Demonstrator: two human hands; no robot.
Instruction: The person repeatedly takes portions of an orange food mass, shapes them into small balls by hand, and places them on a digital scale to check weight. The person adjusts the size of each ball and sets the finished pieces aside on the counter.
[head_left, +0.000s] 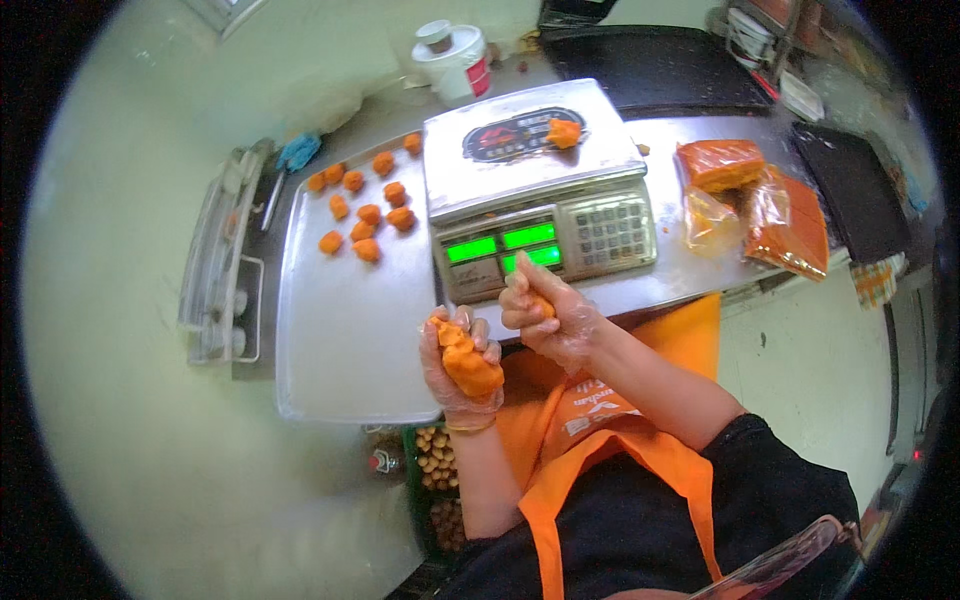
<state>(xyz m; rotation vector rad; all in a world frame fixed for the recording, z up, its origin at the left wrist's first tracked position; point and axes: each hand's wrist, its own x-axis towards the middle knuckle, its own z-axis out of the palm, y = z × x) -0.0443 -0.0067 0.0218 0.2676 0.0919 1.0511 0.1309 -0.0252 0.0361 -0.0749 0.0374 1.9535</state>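
My left hand (457, 367), in a clear plastic glove, grips a large lump of orange paste (471, 369). A smaller piece of orange paste (541, 306) is closed in the fist of my right hand (551, 315), gloved the same way. Both hands are in front of a digital scale (615, 232) with green lit displays. On its metal pan (517, 172) lies one orange piece (563, 133). To the left, a metal tray (352, 337) carries several small orange lumps (367, 214) in its far part.
Right of the scale, orange paste blocks in clear plastic (787, 221) lie on the steel table (667, 274). A white lidded bucket (454, 64) and a black tray (652, 67) stand behind. A blue cloth (298, 152) lies beyond the tray; a green crate (414, 480) sits below the table.
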